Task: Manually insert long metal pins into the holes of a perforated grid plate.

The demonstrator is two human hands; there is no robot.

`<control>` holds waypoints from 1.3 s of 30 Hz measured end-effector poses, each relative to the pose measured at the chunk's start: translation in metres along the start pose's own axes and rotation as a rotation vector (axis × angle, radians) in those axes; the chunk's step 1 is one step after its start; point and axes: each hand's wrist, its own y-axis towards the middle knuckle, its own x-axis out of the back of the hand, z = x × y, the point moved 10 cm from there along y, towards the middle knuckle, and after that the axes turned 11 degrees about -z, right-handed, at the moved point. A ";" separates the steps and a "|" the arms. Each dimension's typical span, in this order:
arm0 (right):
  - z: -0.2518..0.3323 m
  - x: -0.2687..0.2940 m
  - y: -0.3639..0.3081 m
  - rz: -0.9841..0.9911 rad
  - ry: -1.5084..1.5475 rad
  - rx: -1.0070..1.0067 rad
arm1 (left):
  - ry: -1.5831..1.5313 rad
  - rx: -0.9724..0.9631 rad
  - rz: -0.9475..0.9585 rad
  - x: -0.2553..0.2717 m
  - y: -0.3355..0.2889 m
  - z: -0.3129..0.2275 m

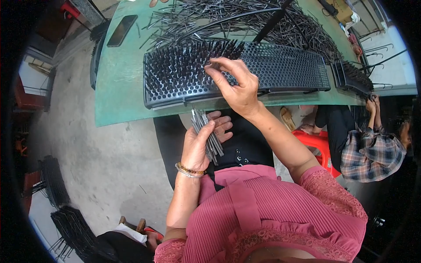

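Observation:
A long black perforated rack [285, 70] lies along the near edge of the green table. Dark thin metal rods [175, 65] stand upright in many holes of its left part; most holes on its right side show bare. My left hand [194, 149] is below the table edge, its thumb pressed on a bundle of grey metal rods [211, 142], with other fingers spread beneath. Above the rack's middle, beside the standing rods, my right hand [241, 87] is closed in a pinch. Whatever its fingertips hold is too small and dark to make out.
A large heap of loose rods [307, 33] covers the far side of the green table [118, 92]. A phone [122, 30] lies at far left. At right, another person in a plaid shirt [372, 151] works at a smaller rack [351, 76], near a red stool [322, 144].

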 end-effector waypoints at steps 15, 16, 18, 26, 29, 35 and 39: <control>0.015 -0.015 0.001 0.123 -0.042 0.246 | -0.009 0.018 0.017 0.000 0.002 0.006; 0.011 -0.014 0.002 0.114 -0.040 0.213 | -0.013 0.022 0.016 0.000 0.002 0.007; 0.009 -0.014 0.003 0.106 -0.038 0.180 | -0.015 0.027 0.015 0.000 0.002 0.007; 0.006 -0.006 0.003 0.052 -0.094 0.160 | 0.016 0.004 0.015 0.000 0.002 0.004; 0.006 -0.006 0.006 0.041 -0.109 0.157 | 0.041 0.011 0.031 -0.005 -0.001 0.001; 0.014 -0.017 0.001 0.173 -0.020 0.183 | 0.058 -0.026 -0.013 0.005 0.000 -0.003; 0.007 -0.010 0.002 0.121 -0.087 0.178 | 0.087 -0.125 0.030 -0.004 -0.008 -0.024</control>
